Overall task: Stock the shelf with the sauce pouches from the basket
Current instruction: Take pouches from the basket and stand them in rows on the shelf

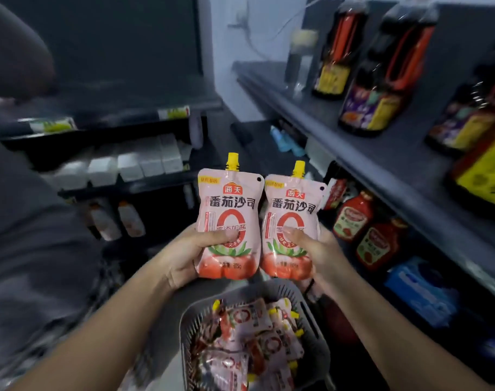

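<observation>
The person holds two pink tomato-sauce pouches upright and side by side above the basket (311,309), which sits low in the view and is full of more of the same pouches. The left hand (190,255) is clenched around the lower part of the left pouch (229,210), thumb pressed over its front, and the right hand (314,249) grips the right pouch (294,218) the same way. Both yellow caps point up and the two pouches touch along their inner edges.

This looks like the carry step: the pouches are out of the basket and not yet on any shelf. The next move would call for swinging both to the right toward the shelving and setting them down upright, labels outward, most likely one hand at a time, since soft pouches tend to slump when let go.

On the right, the upper shelf (353,131) carries tall dark sauce bottles (362,108) with open board in front of them. The shelf below holds red ketchup bottles (353,215) and a blue pack (421,289), standing close together. The overhanging edge of the upper shelf and those red bottles crowd the way into the lower level. To the left another rack holds white boxes (130,165), and someone's dark sleeve (18,52) is blurred at the far left edge
</observation>
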### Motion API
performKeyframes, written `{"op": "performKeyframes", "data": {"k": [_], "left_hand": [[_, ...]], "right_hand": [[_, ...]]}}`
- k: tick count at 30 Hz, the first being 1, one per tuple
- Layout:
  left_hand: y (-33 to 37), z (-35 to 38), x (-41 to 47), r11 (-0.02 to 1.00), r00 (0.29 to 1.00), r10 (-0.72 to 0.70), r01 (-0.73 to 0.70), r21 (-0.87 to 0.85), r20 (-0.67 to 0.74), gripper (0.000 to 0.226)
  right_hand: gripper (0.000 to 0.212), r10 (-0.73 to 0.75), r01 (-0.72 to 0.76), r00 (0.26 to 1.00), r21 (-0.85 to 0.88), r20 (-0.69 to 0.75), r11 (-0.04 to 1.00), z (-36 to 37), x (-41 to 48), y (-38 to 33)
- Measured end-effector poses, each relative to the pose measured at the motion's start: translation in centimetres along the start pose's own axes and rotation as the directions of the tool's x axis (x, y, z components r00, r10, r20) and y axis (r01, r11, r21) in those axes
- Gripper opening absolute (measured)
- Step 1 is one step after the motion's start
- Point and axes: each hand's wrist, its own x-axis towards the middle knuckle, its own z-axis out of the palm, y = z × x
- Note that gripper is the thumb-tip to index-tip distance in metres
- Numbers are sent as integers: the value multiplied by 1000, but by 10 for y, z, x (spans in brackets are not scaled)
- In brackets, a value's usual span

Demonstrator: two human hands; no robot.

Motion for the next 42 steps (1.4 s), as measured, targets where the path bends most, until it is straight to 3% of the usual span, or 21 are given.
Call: {"op": "performKeyframes", "data": {"k": [2,5,8,11,14,17,22,30,37,42], "left_hand": [[21,12,-11,999,997,24,-27,41,68,64],[45,30,-25,994,987,53,-66,81,151,45],[60,49,-30,992,966,61,-87,94,250,69],[63,78,-30,992,932,46,-85,93,359,77],[57,121,-33,992,865,25,-85,96,501,75],[44,165,-38,991,807,17,-92,97,591,68],[9,255,-55,986,699,-36,-92,140,714,90],[-74,405,-92,977,580,-102,-96,192,808,94],[-144,509,-135,957,520,-152,-134,256,841,75],[-180,565,-148,941,498,-199,-145,307,844,81]], "right_hand": [[34,-68,67,997,-8,-42,998,7,-16,-23],[35,-162,161,980,-13,-115,987,14,-45,-53],[37,-254,250,949,-47,-189,967,12,-80,-74],[39,-325,314,896,-88,-304,945,-2,-122,-90],[25,-365,351,833,-112,-416,929,-26,-170,-102],[27,-394,356,771,-175,-501,918,-50,-217,-115],[31,-438,352,637,-267,-635,897,-96,-307,-134],[38,-407,311,451,-288,-794,906,-177,-461,-132],[43,-395,277,384,-305,-835,911,-253,-571,-121],[61,-391,284,358,-300,-848,911,-298,-616,-114]]}}
